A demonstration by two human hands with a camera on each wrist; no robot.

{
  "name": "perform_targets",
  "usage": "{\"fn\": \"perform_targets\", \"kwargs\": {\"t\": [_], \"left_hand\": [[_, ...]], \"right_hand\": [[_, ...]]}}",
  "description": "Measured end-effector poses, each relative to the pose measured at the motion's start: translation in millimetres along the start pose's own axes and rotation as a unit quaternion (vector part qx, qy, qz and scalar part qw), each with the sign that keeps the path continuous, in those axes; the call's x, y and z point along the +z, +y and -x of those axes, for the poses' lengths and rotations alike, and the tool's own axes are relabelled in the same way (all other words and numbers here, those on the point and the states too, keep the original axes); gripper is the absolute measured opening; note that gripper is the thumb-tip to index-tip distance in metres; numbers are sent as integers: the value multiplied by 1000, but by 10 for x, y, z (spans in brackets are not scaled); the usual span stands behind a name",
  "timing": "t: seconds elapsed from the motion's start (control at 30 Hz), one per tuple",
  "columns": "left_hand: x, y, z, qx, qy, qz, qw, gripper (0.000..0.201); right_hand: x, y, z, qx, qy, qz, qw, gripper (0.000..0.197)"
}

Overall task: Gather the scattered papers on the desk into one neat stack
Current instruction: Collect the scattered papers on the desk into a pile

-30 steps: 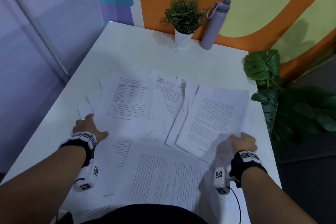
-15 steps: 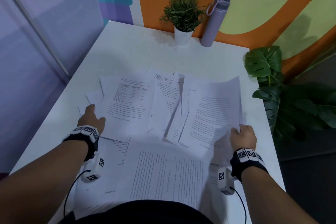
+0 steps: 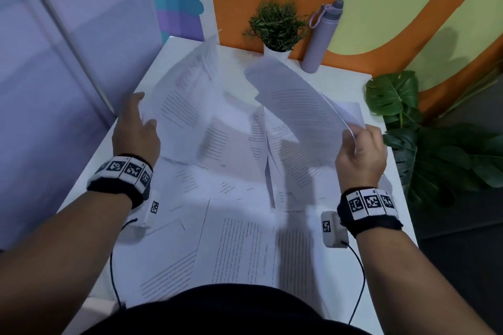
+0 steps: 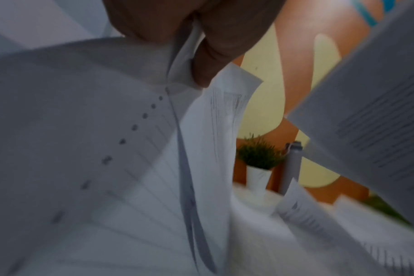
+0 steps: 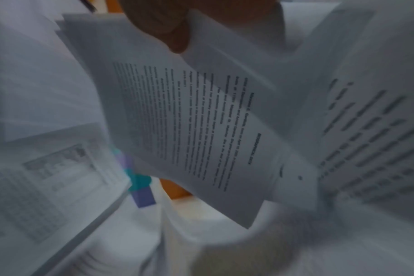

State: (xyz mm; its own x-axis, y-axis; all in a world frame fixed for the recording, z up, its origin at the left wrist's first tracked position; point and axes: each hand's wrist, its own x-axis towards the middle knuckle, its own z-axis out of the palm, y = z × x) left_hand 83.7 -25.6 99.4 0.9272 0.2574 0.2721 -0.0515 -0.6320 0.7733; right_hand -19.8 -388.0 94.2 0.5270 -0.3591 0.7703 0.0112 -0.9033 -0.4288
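Printed white papers point(image 3: 239, 239) lie scattered over the white desk point(image 3: 340, 79). My left hand point(image 3: 136, 128) pinches the edge of a raised bunch of sheets point(image 3: 187, 90) on the left; in the left wrist view the thumb and fingers point(image 4: 213, 61) clamp these sheets point(image 4: 213, 130). My right hand point(image 3: 359, 149) pinches another lifted bunch of sheets point(image 3: 296, 98) on the right, seen as a text page point(image 5: 189, 121) under the thumb in the right wrist view. Both bunches are tilted up off the desk and blurred.
A small potted plant point(image 3: 277, 27) and a lilac bottle point(image 3: 321, 38) stand at the desk's far edge against the orange and yellow wall. A large leafy plant point(image 3: 435, 144) stands past the desk's right edge. A glass partition runs along the left.
Both hands have lifted their bunches of papers up off the desk and swung them inward; earlier the sheets lay flat or only slightly raised under the hands.
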Motion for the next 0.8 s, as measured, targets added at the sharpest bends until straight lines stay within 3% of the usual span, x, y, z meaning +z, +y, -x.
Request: {"fn": "perform_targets", "kwargs": {"t": [0.13,0.2,0.27,0.37,0.53,0.6,0.7,0.8], "left_hand": [[-146,201,-19,9,52,70,996,47],[-208,250,-21,2,87,112,990,50],[-234,233,-41,-24,116,140,983,54],[-240,33,-70,-101,125,145,976,62],[-287,-203,68,-151,136,125,971,61],[-337,-131,107,-117,106,105,982,57],[-448,102,87,11,51,70,996,54],[-559,412,6,75,97,89,988,56]], "right_hand": [[-55,-297,-195,-75,53,-67,994,9],[-79,-398,-277,-58,66,-93,992,10],[-89,-435,-335,-9,46,-122,991,13],[-55,-369,-343,95,-42,-137,985,15],[61,-105,-28,317,-149,-158,923,29],[79,-11,108,350,-188,-136,908,11],[90,44,200,365,-224,-128,895,13],[67,25,203,413,-206,-164,872,16]]}}
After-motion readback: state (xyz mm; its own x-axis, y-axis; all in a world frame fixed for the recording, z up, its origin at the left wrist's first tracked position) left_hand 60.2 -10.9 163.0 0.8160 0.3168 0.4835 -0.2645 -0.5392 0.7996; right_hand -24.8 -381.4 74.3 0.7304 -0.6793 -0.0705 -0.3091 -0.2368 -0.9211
